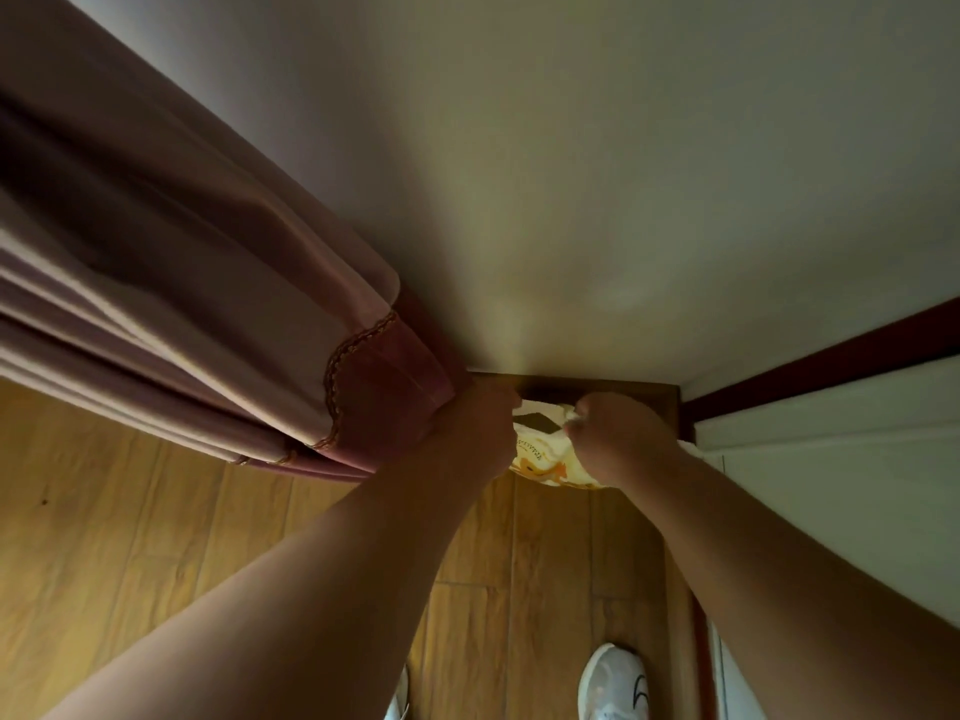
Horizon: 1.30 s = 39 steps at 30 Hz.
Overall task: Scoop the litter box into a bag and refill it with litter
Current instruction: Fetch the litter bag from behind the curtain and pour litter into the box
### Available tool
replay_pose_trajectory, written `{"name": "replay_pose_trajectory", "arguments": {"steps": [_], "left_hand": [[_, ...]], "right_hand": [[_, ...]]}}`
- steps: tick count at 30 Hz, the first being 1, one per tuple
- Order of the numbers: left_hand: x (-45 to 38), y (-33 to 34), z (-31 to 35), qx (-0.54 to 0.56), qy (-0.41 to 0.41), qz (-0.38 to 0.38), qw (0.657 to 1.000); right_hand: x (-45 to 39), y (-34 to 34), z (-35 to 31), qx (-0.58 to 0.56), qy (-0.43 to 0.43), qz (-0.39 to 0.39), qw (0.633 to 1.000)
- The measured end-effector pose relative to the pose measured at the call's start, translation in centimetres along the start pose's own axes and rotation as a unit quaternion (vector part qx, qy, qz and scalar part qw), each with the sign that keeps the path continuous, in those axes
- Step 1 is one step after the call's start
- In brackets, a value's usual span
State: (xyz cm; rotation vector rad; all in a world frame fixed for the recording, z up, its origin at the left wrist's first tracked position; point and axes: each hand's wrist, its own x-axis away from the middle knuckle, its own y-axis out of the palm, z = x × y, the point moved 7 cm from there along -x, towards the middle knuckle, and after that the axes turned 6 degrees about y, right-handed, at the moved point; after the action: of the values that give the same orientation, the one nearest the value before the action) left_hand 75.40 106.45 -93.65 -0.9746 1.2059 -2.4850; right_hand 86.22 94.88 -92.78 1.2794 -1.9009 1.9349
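Bag (540,454), thin printed plastic hanging between both fists above the floor (156,537), looks soft, light and slippery, so left hand (480,428) and right hand (618,433) rightly curl their fingers round its bunched top edge.

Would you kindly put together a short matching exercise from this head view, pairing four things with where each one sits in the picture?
Things:
1. curtain
2. bag
3. shoe
4. baseboard

Places:
A. bottom edge of the picture, on the wooden floor
B. held between the left hand and the right hand, in the corner
C. hanging at the left, its trimmed hem above the floor
D. dark red strip along the foot of the wall at the right

Pairs: 1-C, 2-B, 3-A, 4-D
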Motion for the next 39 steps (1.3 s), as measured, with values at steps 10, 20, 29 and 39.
{"name": "replay_pose_trajectory", "arguments": {"steps": [10,20,29,39], "left_hand": [[2.6,-5.1,2.0,0.081,0.022,0.113,0.99],[16.2,-20.1,11.0,0.134,0.037,0.165,0.976],[33.1,-38.4,22.1,0.253,0.127,0.269,0.921],[47.9,-53.6,31.1,0.266,0.215,0.378,0.86]], "right_hand": [[5.2,-6.4,-1.2,-0.114,-0.042,0.035,0.992],[21.2,-20.2,-3.1,-0.135,-0.074,0.108,0.982],[42.9,-39.5,-6.5,-0.121,-0.121,0.252,0.953],[63.0,-54.0,-8.5,-0.137,-0.159,0.369,0.905]]}}
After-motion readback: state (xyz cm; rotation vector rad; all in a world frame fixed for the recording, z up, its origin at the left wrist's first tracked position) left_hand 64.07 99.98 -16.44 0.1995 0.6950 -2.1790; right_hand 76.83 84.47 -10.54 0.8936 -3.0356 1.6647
